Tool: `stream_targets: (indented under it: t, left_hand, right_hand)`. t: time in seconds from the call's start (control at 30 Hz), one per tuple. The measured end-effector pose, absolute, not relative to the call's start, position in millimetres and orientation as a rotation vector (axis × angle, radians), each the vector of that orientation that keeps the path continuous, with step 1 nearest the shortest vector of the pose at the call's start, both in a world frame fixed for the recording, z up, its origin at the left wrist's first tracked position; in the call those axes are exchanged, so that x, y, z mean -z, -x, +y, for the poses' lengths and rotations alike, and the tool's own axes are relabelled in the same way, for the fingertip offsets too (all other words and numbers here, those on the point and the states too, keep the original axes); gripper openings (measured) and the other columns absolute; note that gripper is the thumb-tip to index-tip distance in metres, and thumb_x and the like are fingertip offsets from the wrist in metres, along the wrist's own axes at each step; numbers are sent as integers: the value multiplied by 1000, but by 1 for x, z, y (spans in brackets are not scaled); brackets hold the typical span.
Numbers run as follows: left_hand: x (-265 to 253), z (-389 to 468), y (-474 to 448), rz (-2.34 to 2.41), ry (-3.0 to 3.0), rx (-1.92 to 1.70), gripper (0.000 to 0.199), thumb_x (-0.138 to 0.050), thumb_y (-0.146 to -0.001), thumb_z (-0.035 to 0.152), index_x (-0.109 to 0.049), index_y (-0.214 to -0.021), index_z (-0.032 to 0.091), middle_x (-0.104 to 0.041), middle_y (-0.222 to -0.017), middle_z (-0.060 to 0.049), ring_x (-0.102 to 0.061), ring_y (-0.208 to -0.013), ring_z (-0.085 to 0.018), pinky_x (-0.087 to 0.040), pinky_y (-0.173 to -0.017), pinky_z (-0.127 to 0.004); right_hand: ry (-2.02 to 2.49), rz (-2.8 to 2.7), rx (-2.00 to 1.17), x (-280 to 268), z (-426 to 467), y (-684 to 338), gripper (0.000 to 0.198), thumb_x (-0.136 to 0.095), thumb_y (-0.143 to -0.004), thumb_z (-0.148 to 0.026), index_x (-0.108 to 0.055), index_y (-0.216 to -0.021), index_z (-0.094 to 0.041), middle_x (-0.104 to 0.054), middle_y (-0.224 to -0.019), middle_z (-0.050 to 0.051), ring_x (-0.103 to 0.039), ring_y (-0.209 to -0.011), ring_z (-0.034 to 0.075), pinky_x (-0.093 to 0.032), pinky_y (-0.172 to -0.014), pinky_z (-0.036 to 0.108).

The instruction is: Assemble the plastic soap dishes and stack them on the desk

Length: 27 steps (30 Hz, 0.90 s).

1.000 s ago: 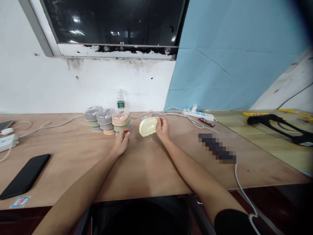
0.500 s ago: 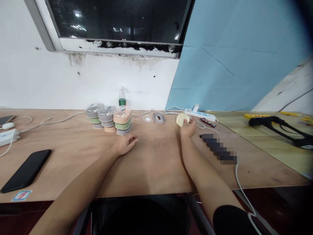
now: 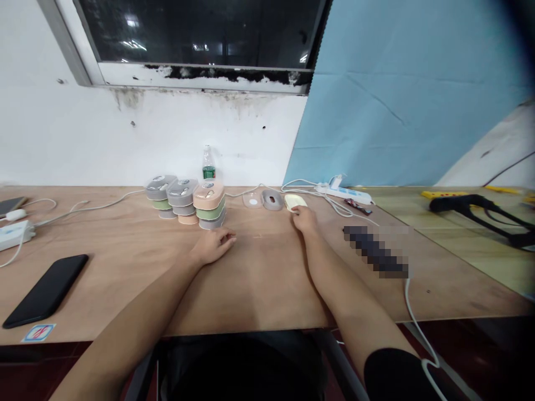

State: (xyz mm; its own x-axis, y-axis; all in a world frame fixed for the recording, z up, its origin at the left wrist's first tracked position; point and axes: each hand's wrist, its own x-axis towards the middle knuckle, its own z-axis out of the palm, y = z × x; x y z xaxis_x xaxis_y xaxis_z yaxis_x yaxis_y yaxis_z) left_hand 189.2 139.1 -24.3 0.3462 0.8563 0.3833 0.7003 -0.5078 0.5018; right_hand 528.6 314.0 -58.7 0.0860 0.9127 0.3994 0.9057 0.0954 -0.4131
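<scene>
My right hand [image 3: 306,219] grips the near edge of a cream oval plastic dish [image 3: 295,201], which rests on or just over the wooden table. Just left of that dish lie a grey oval insert [image 3: 272,200] with a slot in its middle and a clear lid [image 3: 252,200] with a round white sticker. My left hand [image 3: 215,245] rests on the tabletop, fingers curled in loosely and nothing visible in them. Right behind it stand three stacks of small oval boxes in grey, green and peach, the nearest being the peach-topped stack [image 3: 209,205].
A clear bottle with a green label [image 3: 208,162] stands behind the stacks. White power strips lie at the back right [image 3: 345,194] and far left [image 3: 14,235], with cables running along the table. A black phone [image 3: 45,291] lies at the left front, and a blurred-out dark object [image 3: 376,252] at right.
My right hand has moved left and lowered the cream dish from a raised, tilted position to beside the grey insert. My left hand stays where it was.
</scene>
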Motion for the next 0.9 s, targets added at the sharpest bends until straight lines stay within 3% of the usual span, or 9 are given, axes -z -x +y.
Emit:
stream_targets:
  t: [0.2,0.33,0.47,0.57,0.63,0.73,0.9]
  left_hand:
    - [23,137,-191,1399,-2381,-885,29,-47,-92,40,-63,-105,20,-66,-94,-5,-61,-75,-17,-50,-72,-32]
    - [17,135,-190,1575,-2350,-1120,35,-48,-91,40,-56,-120,21,-55,-124,-11,-61,-76,-15,-52,-77,-35]
    - [-1,140,-178,1923,-2199,-1517,52,-57,-87,42,-45,-135,24,-30,-148,-15,-59,-108,-27,-51,-88,-39]
    - [-12,150,-166,2066,-2242,-1465,71,-64,-82,45,-35,-144,27,-18,-155,-14,-44,-128,-37,-52,-87,-42]
    - [-15,157,-160,2151,-2307,-1300,79,-65,-81,44,-28,-148,28,-19,-156,-13,-42,-130,-37,-53,-84,-41]
    - [-12,163,-157,2256,-2339,-1153,77,-63,-83,37,-24,-149,28,-32,-152,-13,-53,-121,-33,-55,-80,-38]
    - [-1,162,-156,2043,-2604,-1401,53,-58,-86,28,-46,-137,23,-51,-136,-13,-60,-111,-27,-53,-83,-34]
  right_hand:
    - [1649,-1771,33,48,304,-507,28,-51,-80,-14,-69,-100,-17,-67,-106,10,-59,-98,23,-44,-91,35]
    - [1281,-1918,108,39,282,-465,25,-50,-85,-21,-67,-103,-17,-66,-104,10,-57,-101,25,-43,-92,38]
    - [871,-2212,37,38,254,-415,21,-50,-87,-19,-66,-100,-19,-67,-101,9,-57,-99,23,-44,-91,38]
    - [715,-2409,-11,39,240,-390,17,-52,-88,-22,-66,-97,-20,-67,-95,8,-58,-92,21,-45,-87,37]
    - [679,-2490,-29,39,235,-384,17,-52,-89,-22,-67,-95,-19,-67,-91,8,-58,-90,21,-45,-85,35]
    - [712,-2474,-61,38,234,-389,17,-52,-89,-23,-68,-95,-18,-68,-91,8,-60,-90,20,-45,-85,34]
    - [861,-2186,-268,39,238,-406,24,-53,-90,-35,-67,-102,-20,-70,-96,7,-62,-91,21,-46,-84,35]
